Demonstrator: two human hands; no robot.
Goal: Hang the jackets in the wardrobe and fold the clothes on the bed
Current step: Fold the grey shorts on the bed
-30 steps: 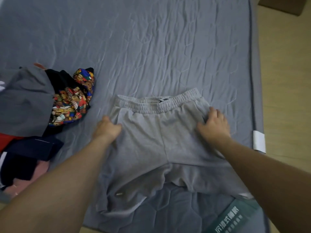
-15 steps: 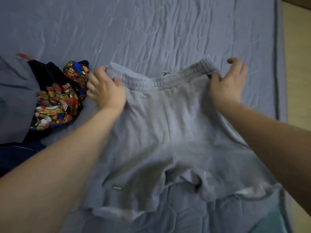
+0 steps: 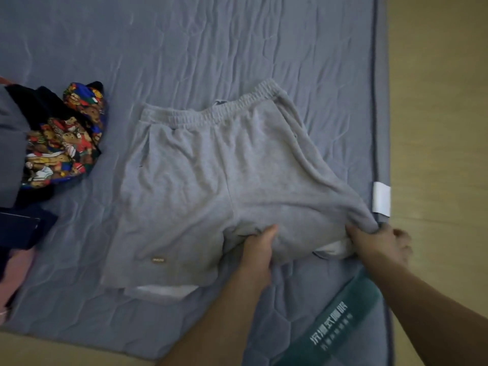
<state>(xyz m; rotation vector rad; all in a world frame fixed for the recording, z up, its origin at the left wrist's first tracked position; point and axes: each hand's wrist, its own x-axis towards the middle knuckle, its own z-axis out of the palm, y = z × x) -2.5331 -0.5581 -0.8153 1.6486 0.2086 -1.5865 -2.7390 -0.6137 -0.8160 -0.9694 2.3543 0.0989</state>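
I have the grey shorts (image 3: 211, 180) spread on the blue bed sheet (image 3: 184, 48), waistband away from me, with the heap of unfolded clothes (image 3: 58, 143) off to my left. My left hand (image 3: 257, 247) pinches the hem of the right-hand leg near the crotch, thumb on top, and my right hand (image 3: 375, 241) grips the outer corner of that same leg, fingers curled round the cloth just at the bed's edge (a white lining pokes out between my two grips). As I read it, the step is to straighten this bunched leg before folding. To do it well I would pull both corners toward me evenly, keeping the cloth low on the sheet so the waistband does not drag askew, then lay the hem flat and level with the other leg. That outer corner sits close to the edge, so I would draw inward rather than let it slide off.
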